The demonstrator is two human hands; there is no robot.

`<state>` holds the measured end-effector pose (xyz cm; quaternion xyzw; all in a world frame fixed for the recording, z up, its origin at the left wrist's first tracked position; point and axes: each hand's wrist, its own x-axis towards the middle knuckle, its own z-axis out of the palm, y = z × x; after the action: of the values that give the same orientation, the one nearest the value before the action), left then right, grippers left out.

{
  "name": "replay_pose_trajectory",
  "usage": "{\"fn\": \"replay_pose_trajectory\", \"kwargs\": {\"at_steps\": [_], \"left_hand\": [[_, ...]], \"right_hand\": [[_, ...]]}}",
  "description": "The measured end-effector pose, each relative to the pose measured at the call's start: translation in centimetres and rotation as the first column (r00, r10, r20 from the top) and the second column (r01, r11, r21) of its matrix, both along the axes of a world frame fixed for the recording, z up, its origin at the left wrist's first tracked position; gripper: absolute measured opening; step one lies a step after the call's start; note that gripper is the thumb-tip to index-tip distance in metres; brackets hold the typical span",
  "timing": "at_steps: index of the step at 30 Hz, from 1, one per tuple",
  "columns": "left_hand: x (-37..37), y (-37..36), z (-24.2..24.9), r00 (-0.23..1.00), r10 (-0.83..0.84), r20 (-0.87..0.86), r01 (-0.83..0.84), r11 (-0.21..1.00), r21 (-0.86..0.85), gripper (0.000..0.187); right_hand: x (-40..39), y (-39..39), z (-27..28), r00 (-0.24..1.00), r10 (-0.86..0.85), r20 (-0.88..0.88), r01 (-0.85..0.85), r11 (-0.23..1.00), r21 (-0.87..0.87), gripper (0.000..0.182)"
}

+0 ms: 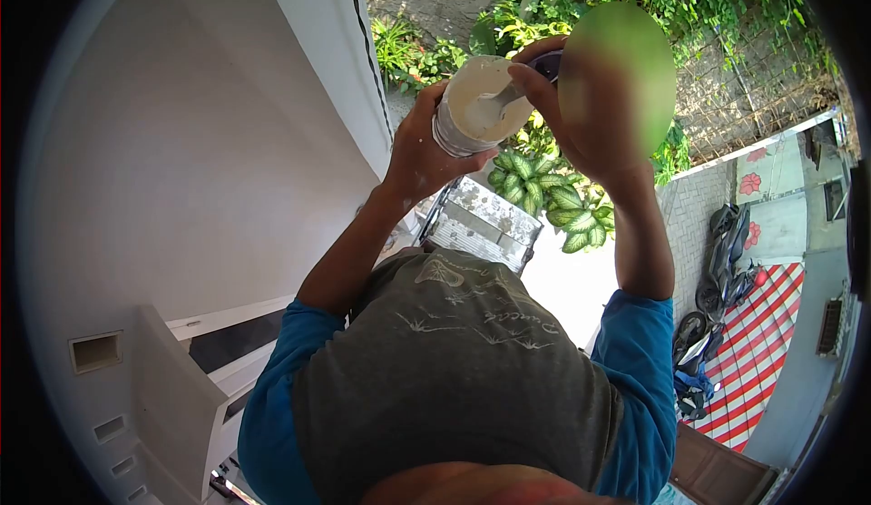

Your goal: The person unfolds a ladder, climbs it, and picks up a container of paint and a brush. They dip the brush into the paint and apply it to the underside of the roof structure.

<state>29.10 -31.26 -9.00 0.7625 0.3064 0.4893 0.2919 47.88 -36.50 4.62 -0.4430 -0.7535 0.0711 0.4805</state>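
Inside the curled left fingers (430,98), a white tub (453,136).

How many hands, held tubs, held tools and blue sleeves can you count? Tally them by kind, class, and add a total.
Hands: 2 (left hand, right hand)
Tub: 1
Tool: 1
Blue sleeves: 2 (left sleeve, right sleeve)
Total: 6

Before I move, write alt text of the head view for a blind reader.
A person's left hand holds a tub of pale stuff, while the right hand, partly blurred, holds a tool with its tip inside. Beyond are leafy plants; a pale wall is at left, and parked motorbikes stand at right.
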Motion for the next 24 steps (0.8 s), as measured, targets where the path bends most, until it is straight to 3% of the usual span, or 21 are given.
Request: {"fn": "replay_pose_trajectory", "kwargs": {"at_steps": [2, 5, 18, 20, 21, 23, 24], "left_hand": [[0.1, 0.1, -0.1, 1.0, -0.006, -0.001, 0.006, 1.0, -0.029, 0.093], [0.2, 0.0, 0.1, 1.0, -0.004, 0.002, 0.004, 1.0, -0.006, 0.092], [0.3, -0.3, 0.2, 1.0, -0.018, 0.018, 0.019, 0.999, -0.038, 0.089], [0.0, -0.3, 0.1, 0.997, -0.044, 0.06, 0.047, 0.998, -0.05, 0.087], [-0.1, -0.2, 0.1, 0.997, -0.04, 0.063, 0.043, 0.998, -0.048, 0.087], [-0.3, -0.1, -0.1, 0.996, -0.017, 0.085, 0.02, 0.999, -0.035, 0.087], [-0.5, -0.1, 0.0, 0.996, -0.012, 0.088, 0.015, 0.999, -0.031, 0.087]], "right_hand": [[0.1, 0.0, -0.1, 0.994, -0.052, 0.095, 0.041, 0.993, 0.108, 0.014], [0.2, -0.2, -0.5, 1.0, -0.008, -0.023, 0.009, 1.0, 0.018, 0.014], [0.7, -1.5, -0.2, 0.998, -0.064, 0.028, 0.062, 0.996, 0.058, 0.016], [1.1, -1.5, -0.8, 0.963, -0.031, -0.267, 0.016, 0.998, -0.06, 0.017], [1.3, -1.3, -1.2, 0.964, -0.027, -0.265, 0.013, 0.998, -0.058, 0.017], [1.8, -0.6, -1.9, 0.879, -0.064, -0.473, 0.018, 0.995, -0.102, 0.019], [2.0, -0.3, -2.0, 0.881, -0.057, -0.47, 0.012, 0.995, -0.097, 0.019]]}}
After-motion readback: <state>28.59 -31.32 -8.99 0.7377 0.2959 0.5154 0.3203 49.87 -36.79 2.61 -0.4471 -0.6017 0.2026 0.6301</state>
